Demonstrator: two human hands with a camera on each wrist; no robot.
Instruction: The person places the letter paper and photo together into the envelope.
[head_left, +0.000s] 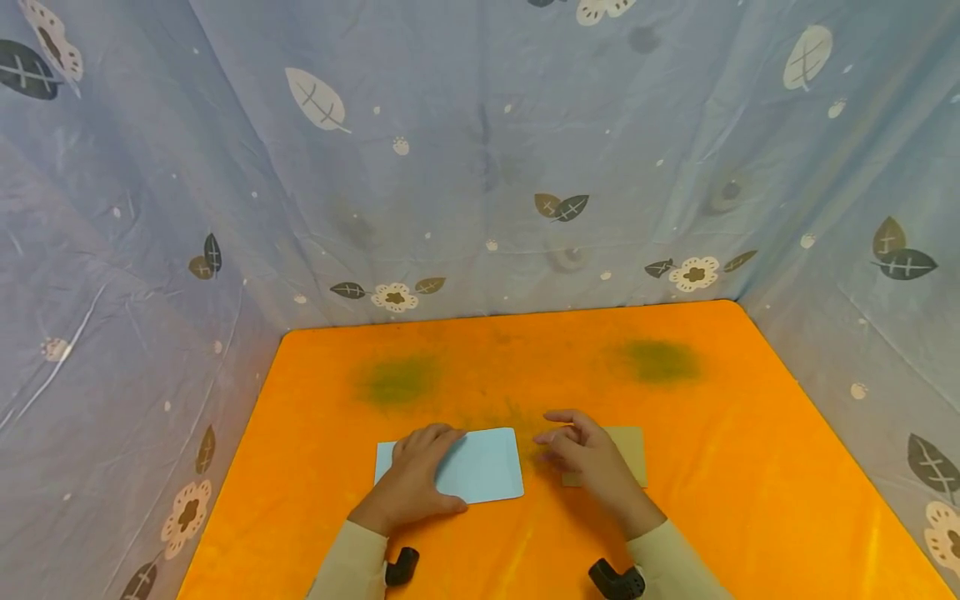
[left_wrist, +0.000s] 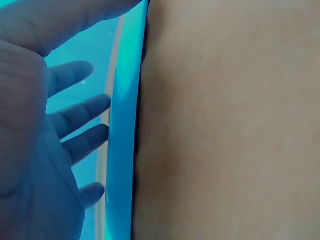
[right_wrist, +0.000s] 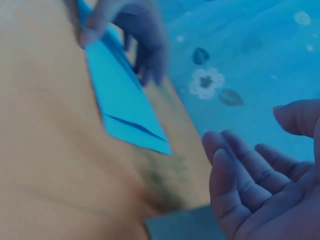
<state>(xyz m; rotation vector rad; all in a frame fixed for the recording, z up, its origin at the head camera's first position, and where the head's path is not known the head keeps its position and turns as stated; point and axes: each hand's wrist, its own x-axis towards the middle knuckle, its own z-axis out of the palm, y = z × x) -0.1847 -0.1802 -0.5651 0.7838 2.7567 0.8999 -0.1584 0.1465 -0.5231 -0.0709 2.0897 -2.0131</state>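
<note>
A light blue folded paper [head_left: 483, 467], flat and oblong with a crease near its right end, is at the front of the orange table. My left hand [head_left: 416, 479] reaches across it and holds it by its two long edges, thumb at the near edge and fingers at the far one. In the right wrist view, a slit or fold line crosses the end of the light blue paper [right_wrist: 117, 95]. My right hand [head_left: 585, 458] holds nothing; its fingers are loosely bent. It hovers over a tan card [head_left: 628, 450], partly covering it in the head view.
The orange table [head_left: 510, 358] has rounded far corners and two dark greenish smudges. A grey-blue curtain [head_left: 480, 167] with leaf and flower prints hangs around its back and sides. Black wrist devices [head_left: 402, 567] show at both sleeves.
</note>
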